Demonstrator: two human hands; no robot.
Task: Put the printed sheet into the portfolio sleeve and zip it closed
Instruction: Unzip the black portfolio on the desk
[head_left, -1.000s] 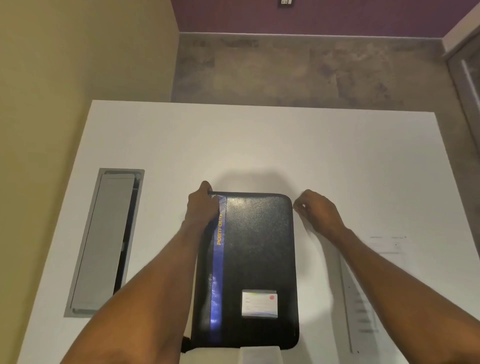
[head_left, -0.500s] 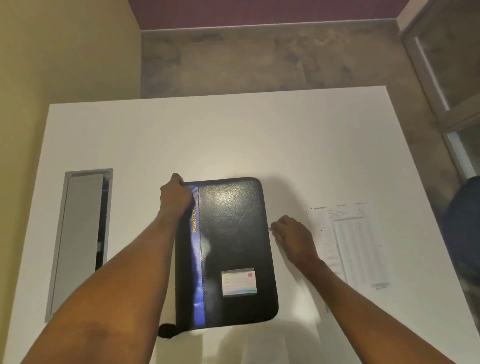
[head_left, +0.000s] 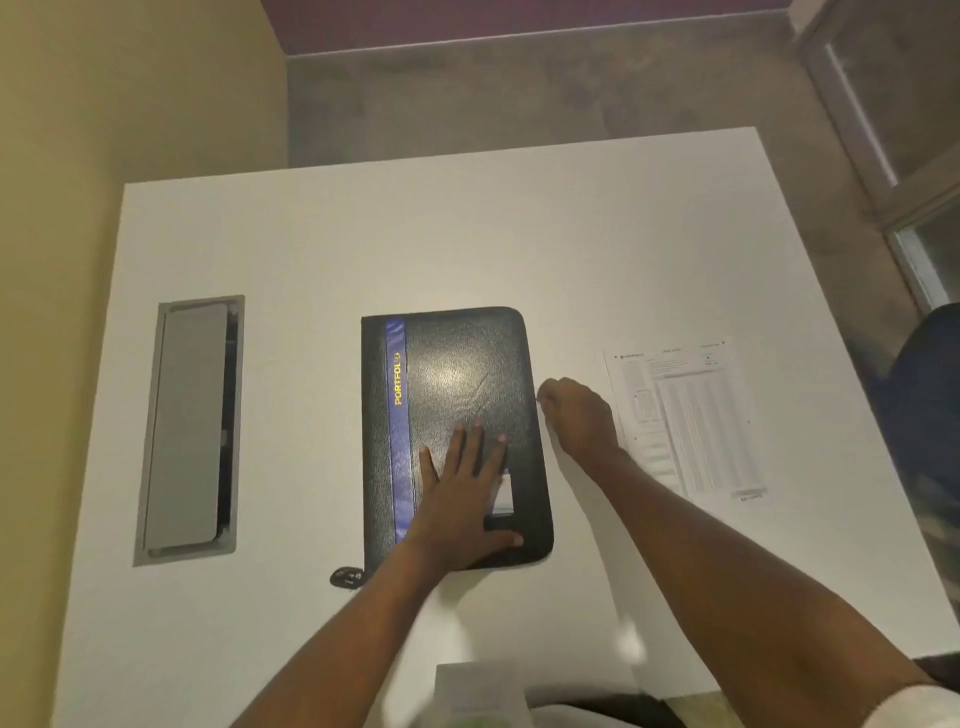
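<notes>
A black portfolio sleeve (head_left: 457, 364) with a blue stripe and yellow "PORTFOLIO" lettering lies flat and closed on the white table (head_left: 467, 223). My left hand (head_left: 462, 499) rests flat on its lower half, fingers spread, covering part of the label window. My right hand (head_left: 576, 415) is at the sleeve's right edge, fingers pinched on the small zipper pull. The printed sheet (head_left: 685, 421) lies flat on the table to the right of that hand, partly under my right wrist. A small black tab (head_left: 347, 577) sticks out at the sleeve's lower left corner.
A grey cable hatch (head_left: 189, 428) is set into the table at the left. A yellow wall stands at the left, a glass door at the far right. A dark blue chair (head_left: 930, 395) is beside the table's right edge. A pale object (head_left: 478, 691) sits at the near edge.
My left hand has left the sleeve's top left corner and now presses flat on its lower half. My right hand has slid down the right edge from the top corner.
</notes>
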